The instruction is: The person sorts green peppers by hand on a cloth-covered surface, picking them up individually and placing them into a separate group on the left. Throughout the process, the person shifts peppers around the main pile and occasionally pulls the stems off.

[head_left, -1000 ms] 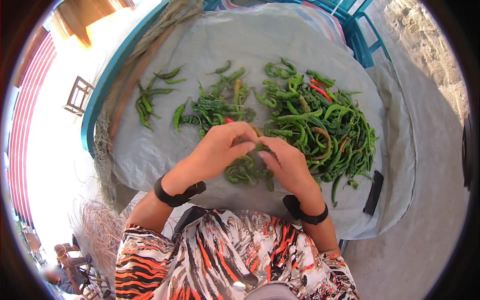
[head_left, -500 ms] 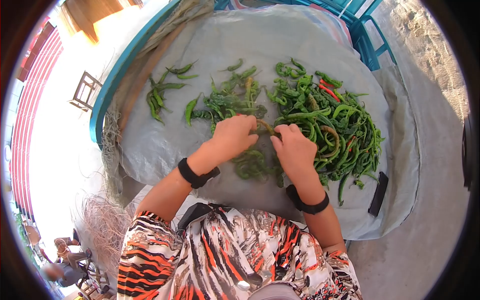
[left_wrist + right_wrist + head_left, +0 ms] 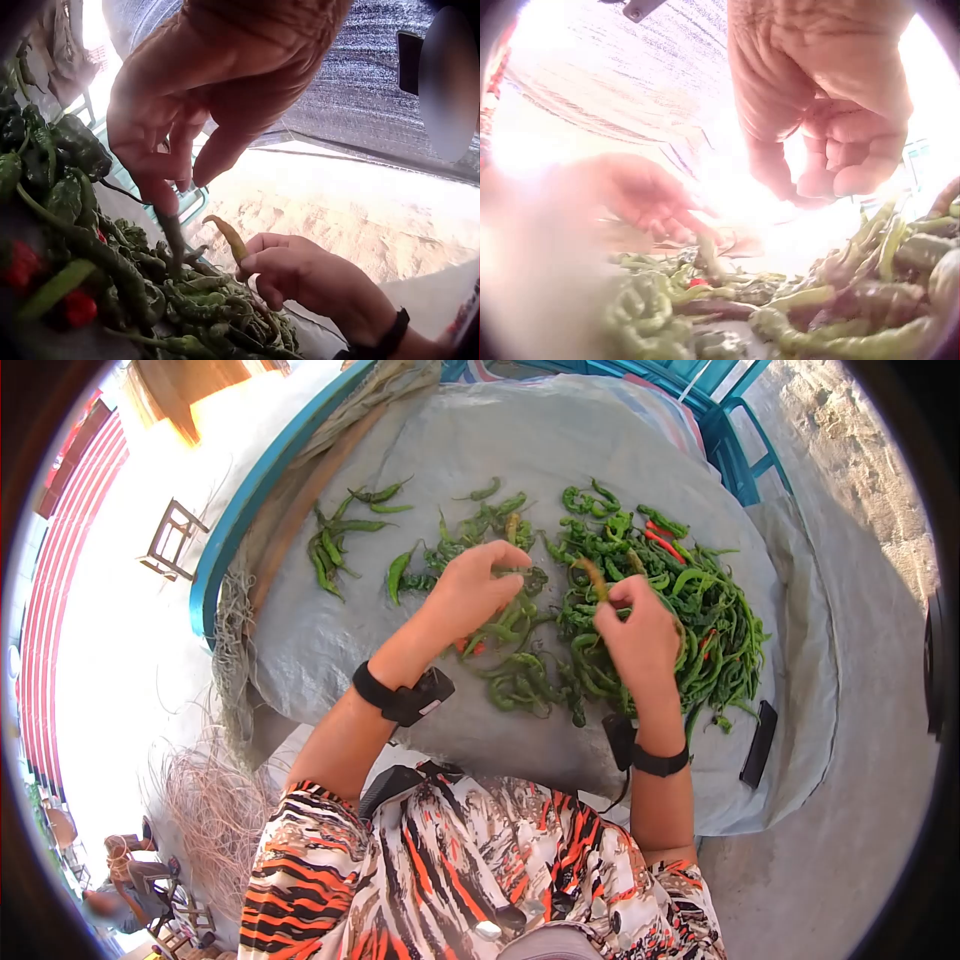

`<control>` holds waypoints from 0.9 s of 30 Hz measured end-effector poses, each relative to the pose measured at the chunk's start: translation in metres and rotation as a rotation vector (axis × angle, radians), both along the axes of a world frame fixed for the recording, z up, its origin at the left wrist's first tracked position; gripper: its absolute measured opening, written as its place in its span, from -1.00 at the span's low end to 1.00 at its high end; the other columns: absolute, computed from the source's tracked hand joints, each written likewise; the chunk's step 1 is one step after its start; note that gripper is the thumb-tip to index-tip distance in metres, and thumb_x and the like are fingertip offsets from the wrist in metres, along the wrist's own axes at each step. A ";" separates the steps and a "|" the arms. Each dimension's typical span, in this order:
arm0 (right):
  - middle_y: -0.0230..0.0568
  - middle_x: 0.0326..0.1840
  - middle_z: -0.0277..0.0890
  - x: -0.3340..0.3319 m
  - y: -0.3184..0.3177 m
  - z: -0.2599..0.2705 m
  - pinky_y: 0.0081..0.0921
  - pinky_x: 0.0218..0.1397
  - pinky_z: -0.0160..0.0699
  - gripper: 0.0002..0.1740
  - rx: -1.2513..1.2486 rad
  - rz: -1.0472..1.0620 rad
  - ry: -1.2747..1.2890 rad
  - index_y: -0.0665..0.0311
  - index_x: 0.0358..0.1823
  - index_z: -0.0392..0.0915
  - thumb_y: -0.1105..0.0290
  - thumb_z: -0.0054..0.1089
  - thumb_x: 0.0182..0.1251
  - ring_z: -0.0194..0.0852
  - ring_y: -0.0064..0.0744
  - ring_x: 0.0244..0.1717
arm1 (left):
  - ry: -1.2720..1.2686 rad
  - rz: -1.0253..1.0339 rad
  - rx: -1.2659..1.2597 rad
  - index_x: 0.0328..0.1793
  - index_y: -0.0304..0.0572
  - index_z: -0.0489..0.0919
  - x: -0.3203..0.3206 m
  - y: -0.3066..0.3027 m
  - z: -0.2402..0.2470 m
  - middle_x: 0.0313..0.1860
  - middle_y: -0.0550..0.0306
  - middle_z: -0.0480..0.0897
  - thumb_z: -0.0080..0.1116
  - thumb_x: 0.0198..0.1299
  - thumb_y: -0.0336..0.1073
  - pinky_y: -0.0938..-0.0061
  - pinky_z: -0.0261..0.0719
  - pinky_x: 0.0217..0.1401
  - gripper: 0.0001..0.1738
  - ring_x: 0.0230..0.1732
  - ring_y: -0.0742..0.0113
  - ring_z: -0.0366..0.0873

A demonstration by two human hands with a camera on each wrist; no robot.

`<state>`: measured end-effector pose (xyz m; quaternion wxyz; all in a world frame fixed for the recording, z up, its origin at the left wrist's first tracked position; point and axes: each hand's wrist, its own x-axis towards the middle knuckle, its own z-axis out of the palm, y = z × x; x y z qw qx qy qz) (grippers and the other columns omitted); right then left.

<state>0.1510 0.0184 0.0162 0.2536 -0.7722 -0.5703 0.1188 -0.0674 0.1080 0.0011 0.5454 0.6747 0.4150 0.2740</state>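
My right hand (image 3: 640,635) pinches a yellowish-brown chili pepper (image 3: 592,575) over the left edge of a large heap of green chili peppers (image 3: 715,610). That pepper points upward from the fingers in the left wrist view; in the right wrist view the curled fingers hide it. Above the middle, looser group of peppers (image 3: 520,685), my left hand (image 3: 475,585) reaches forward with thumb and forefinger apart. Seen from the left wrist, a dark green pepper (image 3: 172,236) lies right below a fingertip. A few red peppers (image 3: 662,542) show in the heap.
Pale sheeting (image 3: 430,470) covers the round work surface. At far left lies a small group of green peppers (image 3: 328,550). A black oblong object (image 3: 760,745) lies at the right edge. Teal chairs (image 3: 745,450) stand behind, and a teal rim (image 3: 215,560) curves along the left.
Both hands were together at the brownish pepper, then drew apart. My right hand has carried it rightward to the large heap. My left hand has moved forward over the middle group.
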 end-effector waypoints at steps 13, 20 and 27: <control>-0.28 -0.11 0.62 -0.048 -0.047 -0.007 -0.26 -0.19 0.55 -0.70 -0.126 0.274 -0.076 0.14 -0.02 0.60 0.21 0.33 0.28 0.62 -0.15 -0.27 | -0.195 0.012 -0.258 0.12 -0.19 0.59 -0.003 0.006 -0.013 -0.06 0.20 0.68 0.13 0.38 -0.28 0.62 0.42 -0.27 -0.74 -0.30 0.57 0.57; -0.23 -0.11 0.56 -0.049 -0.064 -0.011 -0.22 -0.15 0.53 -0.65 -0.240 0.253 -0.091 0.15 -0.01 0.56 0.22 0.36 0.23 0.62 -0.13 -0.19 | -0.471 -0.023 -0.268 0.12 -0.18 0.58 -0.001 0.012 -0.039 -0.09 0.16 0.70 0.14 0.41 -0.25 0.63 0.44 -0.32 -0.74 -0.31 0.55 0.58; -0.18 -0.12 0.52 -0.048 -0.077 -0.019 -0.16 -0.20 0.55 -0.66 -0.233 0.231 -0.116 0.16 -0.04 0.55 0.21 0.36 0.23 0.63 -0.07 -0.20 | -0.304 -0.103 -0.003 0.06 -0.17 0.61 -0.005 0.016 -0.059 -0.15 0.19 0.71 0.15 0.40 -0.27 0.57 0.50 -0.34 -0.79 -0.32 0.52 0.59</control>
